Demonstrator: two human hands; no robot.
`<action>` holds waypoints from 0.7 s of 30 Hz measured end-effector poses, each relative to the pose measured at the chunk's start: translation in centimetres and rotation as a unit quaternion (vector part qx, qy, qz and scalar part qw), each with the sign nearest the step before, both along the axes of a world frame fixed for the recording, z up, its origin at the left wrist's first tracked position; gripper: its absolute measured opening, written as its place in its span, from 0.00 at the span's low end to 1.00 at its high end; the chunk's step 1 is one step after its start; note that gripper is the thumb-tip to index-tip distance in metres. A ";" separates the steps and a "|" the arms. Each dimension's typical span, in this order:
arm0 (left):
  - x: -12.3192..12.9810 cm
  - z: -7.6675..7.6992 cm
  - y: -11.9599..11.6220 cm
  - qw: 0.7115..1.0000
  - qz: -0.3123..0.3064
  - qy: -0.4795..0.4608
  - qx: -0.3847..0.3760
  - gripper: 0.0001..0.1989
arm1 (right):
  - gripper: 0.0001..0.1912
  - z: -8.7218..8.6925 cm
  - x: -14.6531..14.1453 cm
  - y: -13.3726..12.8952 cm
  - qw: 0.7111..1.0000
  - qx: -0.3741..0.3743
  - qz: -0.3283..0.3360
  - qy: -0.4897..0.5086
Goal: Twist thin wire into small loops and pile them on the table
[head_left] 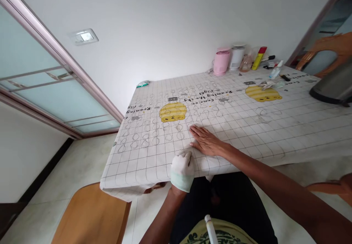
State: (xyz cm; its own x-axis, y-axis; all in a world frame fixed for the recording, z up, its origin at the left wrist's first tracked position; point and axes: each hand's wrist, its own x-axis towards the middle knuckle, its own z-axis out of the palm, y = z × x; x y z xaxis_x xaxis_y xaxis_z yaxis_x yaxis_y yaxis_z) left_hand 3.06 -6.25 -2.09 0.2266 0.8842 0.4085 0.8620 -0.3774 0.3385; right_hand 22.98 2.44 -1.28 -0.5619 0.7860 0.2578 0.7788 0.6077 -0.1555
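A white checked tablecloth [154, 163] with yellow bear prints and rows of pencil-like looped outlines covers the table. My right hand [206, 141], bare, lies flat on the cloth with its fingers stretched to the left. Just left of it and nearer the table's front edge rests my left hand [182, 167] in a white glove with a pale green cuff. Its fingers are curled in against the cloth; whether anything is between them is too small to tell. The two hands are close together but apart.
Along the wall stand a pink device [221, 62], a white device [237, 57], bottles and a yellow-red can [259, 58]. A metal kettle [334, 84] is at the right. A green packet [143, 84] lies at the back left corner. A wooden chair [93, 214] stands front left.
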 end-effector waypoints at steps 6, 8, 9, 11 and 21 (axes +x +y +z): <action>0.1 -0.1 -0.4 1.000 0.015 0.006 -0.017 0.14 | 0.40 0.0 -0.8 -0.3 1.000 0.004 -0.018 -0.002; 0.0 0.9 -0.2 1.000 0.010 -0.002 -0.009 0.16 | 0.39 0.2 -0.9 -0.3 1.000 0.007 -0.016 0.004; -0.1 1.8 0.1 1.000 -0.003 -0.002 0.000 0.18 | 0.39 0.3 -0.9 -0.4 1.000 0.007 -0.017 0.005; -0.1 3.8 1.3 0.999 -0.039 0.016 0.021 0.21 | 0.38 0.4 -1.0 -0.4 1.000 0.004 -0.020 0.001; 0.6 3.5 9.3 0.976 -0.017 0.174 -0.132 0.43 | 0.37 -0.7 -0.7 -0.3 0.999 0.042 -0.024 -0.023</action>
